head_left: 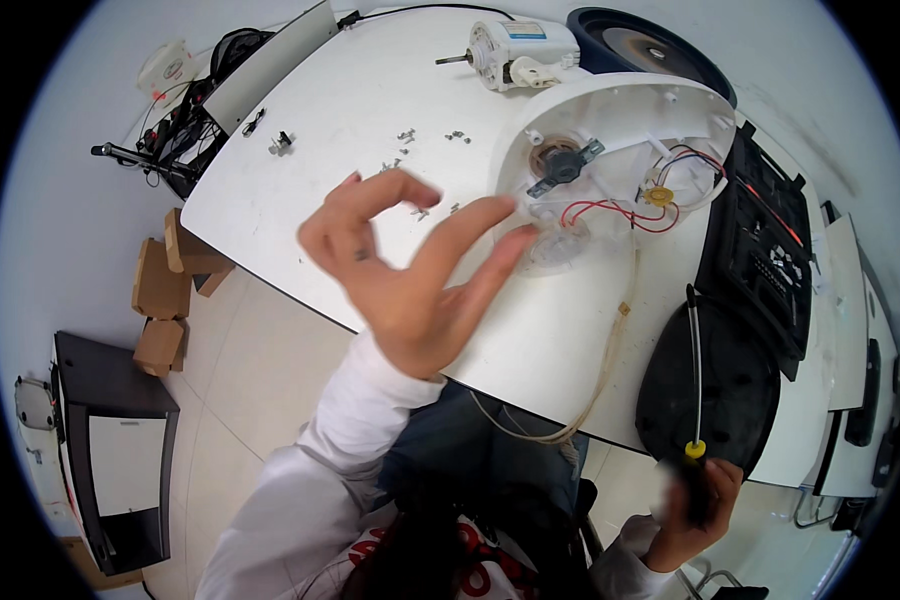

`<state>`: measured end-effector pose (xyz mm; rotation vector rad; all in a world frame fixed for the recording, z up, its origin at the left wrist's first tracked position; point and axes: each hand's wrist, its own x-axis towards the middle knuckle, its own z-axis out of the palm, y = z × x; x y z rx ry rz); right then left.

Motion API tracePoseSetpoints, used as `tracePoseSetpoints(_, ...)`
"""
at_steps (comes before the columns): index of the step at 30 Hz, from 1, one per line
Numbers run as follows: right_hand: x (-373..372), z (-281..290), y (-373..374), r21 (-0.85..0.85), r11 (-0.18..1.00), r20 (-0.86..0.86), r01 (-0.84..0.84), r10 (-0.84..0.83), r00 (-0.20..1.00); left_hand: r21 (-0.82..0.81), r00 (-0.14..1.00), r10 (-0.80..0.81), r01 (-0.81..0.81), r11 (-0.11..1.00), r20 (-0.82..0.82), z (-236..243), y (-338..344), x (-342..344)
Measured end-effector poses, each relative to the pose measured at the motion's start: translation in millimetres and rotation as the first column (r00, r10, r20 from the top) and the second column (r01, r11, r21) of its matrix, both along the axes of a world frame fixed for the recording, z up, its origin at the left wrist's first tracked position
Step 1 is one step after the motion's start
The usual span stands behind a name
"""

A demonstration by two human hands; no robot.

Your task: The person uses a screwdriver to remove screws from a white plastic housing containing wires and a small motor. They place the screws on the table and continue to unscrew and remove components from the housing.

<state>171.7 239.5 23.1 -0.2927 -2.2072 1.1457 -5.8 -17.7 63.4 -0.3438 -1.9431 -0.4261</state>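
Note:
My left hand (405, 265) hovers over the white table (290, 210), its thumb and fingers curved apart with nothing visible between them. The fingertips are nearest to the white plastic housing (620, 95), which lies with its hollow side up. Inside it are a dark round part on a metal bracket (567, 165), red wires (610, 206) and a yellowish disc (659, 195). A clear plastic piece (558, 250) is by its near rim. At the lower right my right hand (695, 515) grips a long screwdriver (695, 385) by its black and yellow handle, shaft pointing away from me.
Several small screws (406, 135) are scattered on the table. A white motor (525, 50) and a dark round ring (660, 50) stand at the back. To the right are an open black tool case (760, 250) and a black oval pad (710, 375). A pale cable (610, 345) hangs over the front edge.

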Motion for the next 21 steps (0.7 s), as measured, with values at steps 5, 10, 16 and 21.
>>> tracePoseSetpoints(5,7,4,5,0.066,0.998,-0.031,-0.010,0.012,0.999,-0.006,0.999,0.043,-0.043,0.999,0.027,4,26,-21)
tracePoseSetpoints(10,8,4,9,0.041,0.999,-0.062,0.019,-0.017,0.998,0.033,0.998,0.024,-0.025,0.999,0.050,-3,38,-35)
tracePoseSetpoints(16,7,5,11,0.038,0.999,-0.064,-0.003,0.005,0.998,0.036,1.000,0.009,-0.009,0.999,-0.020,-7,38,-44)
tracePoseSetpoints(21,7,1,15,0.051,0.999,-0.050,-0.006,0.008,0.999,0.056,0.999,-0.030,0.031,0.998,-0.030,-7,39,-43)
